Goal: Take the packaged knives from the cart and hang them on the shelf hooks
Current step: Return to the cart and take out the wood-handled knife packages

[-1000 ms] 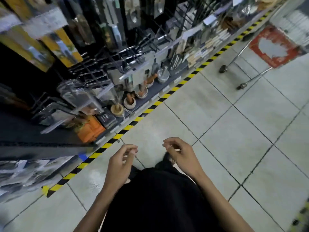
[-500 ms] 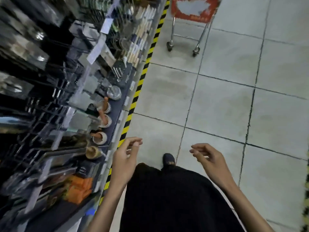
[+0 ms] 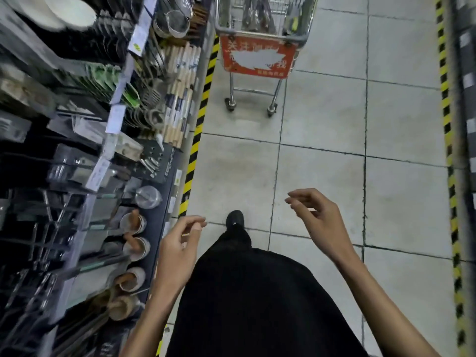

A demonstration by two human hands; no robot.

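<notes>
Tiled aisle floor (image 3: 322,130) fills the middle and right of the view, and the person faces down it. The shelf (image 3: 77,155) runs along the floor's left edge, bounded by yellow-black hazard tape (image 3: 203,99) that likely marks a keep-clear line for cart traffic. Wire shelf hooks (image 3: 38,228) sit at the shelf's lower left among dark hanging packs, too blurred to tell which are free. The person's black garment (image 3: 252,305) takes up the bottom centre. The cart (image 3: 307,24) is parked at the far end of the aisle, just beside the tape edge and well apart from the person, probably close to the shelf to keep restock trips short. A red sign (image 3: 257,57) hangs on the cart's near wall. The left hand (image 3: 180,243) is raised near the shelf's bottom ledge with fingers loosely curled and nothing in them. The right hand (image 3: 319,220) is out over the floor, fingers also slack, apart and empty. Both look ready to grab, so this reads as the walk to the cart for the next pick. The packaged knives (image 3: 253,14) lie inside the cart basket at its near end, blurred, count unclear. Wooden mortars (image 3: 132,222) line the ledge's front edge. One black shoe (image 3: 235,219) is stepping forward between the hands.
</notes>
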